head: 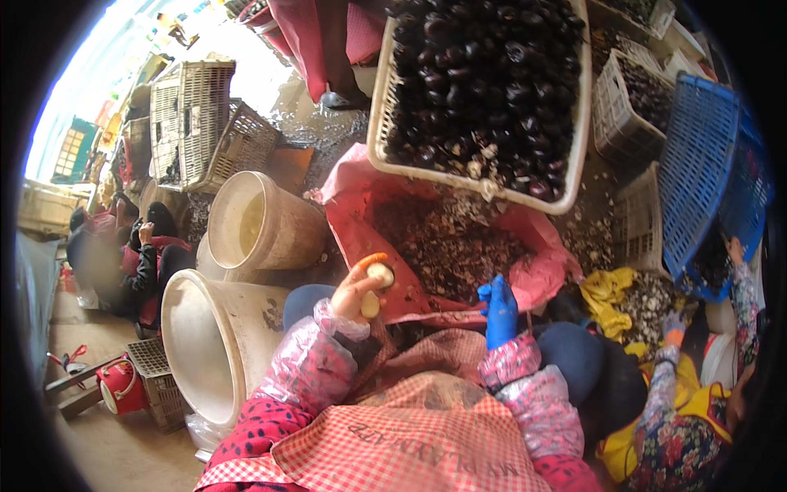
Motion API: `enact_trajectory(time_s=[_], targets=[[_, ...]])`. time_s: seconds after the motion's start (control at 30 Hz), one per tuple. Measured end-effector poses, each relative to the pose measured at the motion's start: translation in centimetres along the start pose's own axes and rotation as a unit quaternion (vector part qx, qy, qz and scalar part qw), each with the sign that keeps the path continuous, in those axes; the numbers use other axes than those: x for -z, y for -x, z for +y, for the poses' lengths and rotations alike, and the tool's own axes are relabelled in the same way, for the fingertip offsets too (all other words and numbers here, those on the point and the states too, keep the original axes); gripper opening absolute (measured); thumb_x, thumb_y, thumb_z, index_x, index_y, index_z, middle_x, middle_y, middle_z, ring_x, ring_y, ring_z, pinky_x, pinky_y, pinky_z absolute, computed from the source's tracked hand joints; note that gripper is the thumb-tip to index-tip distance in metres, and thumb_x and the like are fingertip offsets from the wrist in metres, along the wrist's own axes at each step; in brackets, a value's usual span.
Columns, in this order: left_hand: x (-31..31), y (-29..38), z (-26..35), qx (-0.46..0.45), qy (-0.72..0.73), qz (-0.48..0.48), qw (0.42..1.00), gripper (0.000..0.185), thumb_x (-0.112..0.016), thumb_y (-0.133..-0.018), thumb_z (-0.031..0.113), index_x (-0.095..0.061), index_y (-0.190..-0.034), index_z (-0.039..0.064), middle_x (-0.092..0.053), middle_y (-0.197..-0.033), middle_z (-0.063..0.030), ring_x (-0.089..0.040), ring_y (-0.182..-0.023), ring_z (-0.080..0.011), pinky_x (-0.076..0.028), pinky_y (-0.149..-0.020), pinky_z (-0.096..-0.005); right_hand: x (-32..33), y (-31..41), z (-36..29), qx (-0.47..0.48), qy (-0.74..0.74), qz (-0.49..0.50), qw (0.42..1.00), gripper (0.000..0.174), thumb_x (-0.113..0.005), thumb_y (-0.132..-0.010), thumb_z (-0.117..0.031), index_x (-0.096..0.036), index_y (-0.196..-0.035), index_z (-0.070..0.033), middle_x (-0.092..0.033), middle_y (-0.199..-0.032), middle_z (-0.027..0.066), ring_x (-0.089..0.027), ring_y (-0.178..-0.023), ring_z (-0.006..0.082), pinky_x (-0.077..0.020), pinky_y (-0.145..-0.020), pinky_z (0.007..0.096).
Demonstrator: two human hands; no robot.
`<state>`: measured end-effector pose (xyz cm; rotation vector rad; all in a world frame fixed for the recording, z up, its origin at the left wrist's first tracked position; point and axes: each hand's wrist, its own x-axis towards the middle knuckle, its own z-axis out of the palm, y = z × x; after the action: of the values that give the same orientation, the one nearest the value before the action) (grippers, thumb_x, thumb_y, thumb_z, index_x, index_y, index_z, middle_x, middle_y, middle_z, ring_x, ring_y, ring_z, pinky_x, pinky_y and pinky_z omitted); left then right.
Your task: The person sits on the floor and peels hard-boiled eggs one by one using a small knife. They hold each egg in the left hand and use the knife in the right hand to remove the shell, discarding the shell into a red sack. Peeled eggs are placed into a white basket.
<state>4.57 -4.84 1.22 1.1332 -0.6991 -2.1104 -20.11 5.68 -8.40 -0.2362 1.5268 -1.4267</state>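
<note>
My bare left hand (355,294) holds a pale peeled water chestnut (381,274) in its fingers and another peeled piece (369,305) against the palm. An orange finger guard (372,259) covers one fingertip. My right hand (499,310), in a blue glove, is curled; whether anything is inside it is hidden. Both hands are above the near edge of an open pink sack (347,184), which holds dark peelings (455,246). Beyond the sack, a white plastic crate (376,132) is heaped with dark, unpeeled water chestnuts (486,80), with some pale scraps on top.
At left, a large white tub (237,344) and a smaller bucket (289,218) lie tilted. Stacked crates (190,117) stand behind them. A blue crate (698,166) leans at right, near a co-worker's flowered sleeve (661,375). Another person (144,264) sits at far left.
</note>
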Motion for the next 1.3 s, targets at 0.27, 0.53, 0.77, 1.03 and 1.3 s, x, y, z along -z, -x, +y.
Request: enact_trajectory(time_s=[0.27, 0.53, 0.77, 1.03, 1.3], targets=[[0.1, 0.0, 0.5, -0.022, 0.014, 0.017, 1.000, 0.046, -0.053, -0.083, 0.002, -0.043, -0.128, 0.008, -0.056, -0.094, -0.0055, -0.060, -0.080, -0.0160, -0.047, -0.052, -0.0222, 0.4, -1.0, -0.3, 0.038, 0.045, 0.026, 0.998, 0.036, -0.045, -0.094, -0.043, -0.059, -0.084, -0.011, -0.058, -0.072, -0.0022, -0.043, -0.053, 0.0033, -0.0373, -0.044, 0.0184], [-2.1, 0.3, -1.9, 0.004, -0.022, -0.026, 0.999, 0.045, -0.054, -0.085, 0.004, -0.042, -0.128, 0.007, -0.057, -0.098, -0.0082, -0.061, -0.079, -0.0159, -0.050, -0.056, -0.0236, -3.3, 3.0, -1.4, 0.185, 0.083, -0.141, 0.969, 0.029, -0.057, -0.091, -0.029, -0.057, -0.102, -0.003, -0.059, -0.094, 0.0027, -0.054, -0.084, 0.0120, -0.0445, -0.077, 0.0269], [-4.3, 1.9, -3.5, 0.098, 0.004, -0.094, 0.991, 0.040, -0.054, -0.087, 0.006, -0.044, -0.126, 0.008, -0.057, -0.105, -0.0080, -0.061, -0.090, -0.0196, -0.048, -0.058, -0.0247, -3.3, 3.3, -3.0, 0.206, 0.167, -0.094, 0.960, 0.032, -0.064, -0.086, -0.032, -0.059, -0.103, -0.006, -0.063, -0.080, 0.0058, -0.058, -0.073, 0.0156, -0.0464, -0.067, 0.0321], [-5.0, 2.9, -3.5, 0.081, 0.039, -0.128, 0.988, 0.041, -0.056, -0.086, 0.006, -0.046, -0.126, 0.008, -0.058, -0.100, -0.0045, -0.058, -0.083, -0.0133, -0.047, -0.057, -0.0238, -3.1, 5.0, -3.5, 0.353, 0.234, -0.228, 0.877, 0.035, -0.065, -0.085, -0.030, -0.059, -0.105, -0.003, -0.060, -0.078, 0.0082, -0.057, -0.069, 0.0160, -0.0473, -0.065, 0.0313], [-5.7, 3.7, -3.6, 0.061, 0.006, -0.103, 0.993, 0.042, -0.052, -0.086, 0.001, -0.047, -0.126, 0.008, -0.059, -0.100, -0.0069, -0.060, -0.086, -0.0152, -0.050, -0.061, -0.0250, -2.7, 5.1, -3.5, 0.309, 0.163, -0.264, 0.899, 0.039, -0.067, -0.083, -0.034, -0.058, -0.109, -0.006, -0.063, -0.088, 0.0089, -0.058, -0.075, 0.0157, -0.0480, -0.072, 0.0311]])
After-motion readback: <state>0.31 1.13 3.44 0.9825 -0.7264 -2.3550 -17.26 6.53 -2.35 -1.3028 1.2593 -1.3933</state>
